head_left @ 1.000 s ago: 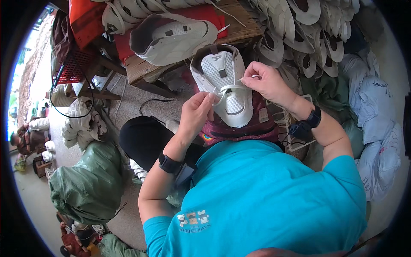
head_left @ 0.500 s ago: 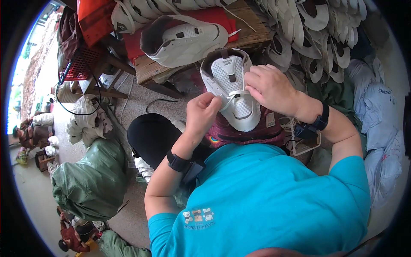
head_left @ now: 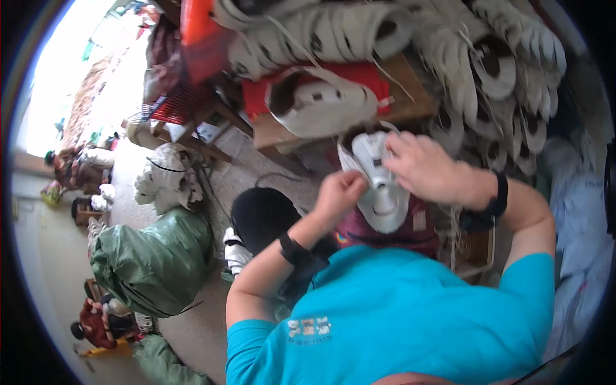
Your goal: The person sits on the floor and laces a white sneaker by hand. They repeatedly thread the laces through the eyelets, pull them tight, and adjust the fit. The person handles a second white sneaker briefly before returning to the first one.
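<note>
The white shoe upper point(head_left: 380, 186) has moved closer to the body and now sits over the maroon cloth point(head_left: 391, 231) on the lap. The left hand point(head_left: 339, 194) is clenched against the upper's edge at 9 o'clock. The right hand point(head_left: 428, 168) has shifted from 2 o'clock onto the upper, grasping it from above. Another upper point(head_left: 324, 102) lies on the wooden surface point(head_left: 282, 131) at 11 o'clock. Work on the upper continues.

right hand point(head_left: 427, 168) hides blurred shoe upper's point(head_left: 382, 186) top.
</note>
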Tool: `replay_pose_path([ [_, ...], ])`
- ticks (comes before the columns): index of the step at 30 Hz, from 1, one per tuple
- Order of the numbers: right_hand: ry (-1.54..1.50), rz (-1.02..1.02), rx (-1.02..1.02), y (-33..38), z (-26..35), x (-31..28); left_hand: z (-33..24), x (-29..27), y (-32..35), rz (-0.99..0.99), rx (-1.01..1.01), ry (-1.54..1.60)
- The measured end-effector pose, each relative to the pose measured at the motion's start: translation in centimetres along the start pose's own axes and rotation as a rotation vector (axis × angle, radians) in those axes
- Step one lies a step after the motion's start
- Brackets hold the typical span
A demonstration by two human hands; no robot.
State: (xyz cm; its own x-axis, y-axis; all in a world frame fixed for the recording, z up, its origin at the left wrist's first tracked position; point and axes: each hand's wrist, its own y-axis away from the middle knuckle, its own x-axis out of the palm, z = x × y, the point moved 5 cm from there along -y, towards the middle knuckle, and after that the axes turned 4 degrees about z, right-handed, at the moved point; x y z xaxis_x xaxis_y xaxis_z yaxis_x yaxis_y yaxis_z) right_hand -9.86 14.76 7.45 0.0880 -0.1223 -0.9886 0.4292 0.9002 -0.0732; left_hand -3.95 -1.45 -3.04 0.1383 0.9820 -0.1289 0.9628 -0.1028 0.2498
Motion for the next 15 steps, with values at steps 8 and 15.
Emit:
replay_pose_path([
  [8,0.027,0.171,-0.085,-0.9,-0.7,1.0,-7.7,-1.3,0.2,0.006,0.760,-1.107],
  [15,0.007,0.022,-0.152,-0.5,-0.9,0.7,-6.0,-2.2,-1.4,0.105,0.782,-1.142],
])
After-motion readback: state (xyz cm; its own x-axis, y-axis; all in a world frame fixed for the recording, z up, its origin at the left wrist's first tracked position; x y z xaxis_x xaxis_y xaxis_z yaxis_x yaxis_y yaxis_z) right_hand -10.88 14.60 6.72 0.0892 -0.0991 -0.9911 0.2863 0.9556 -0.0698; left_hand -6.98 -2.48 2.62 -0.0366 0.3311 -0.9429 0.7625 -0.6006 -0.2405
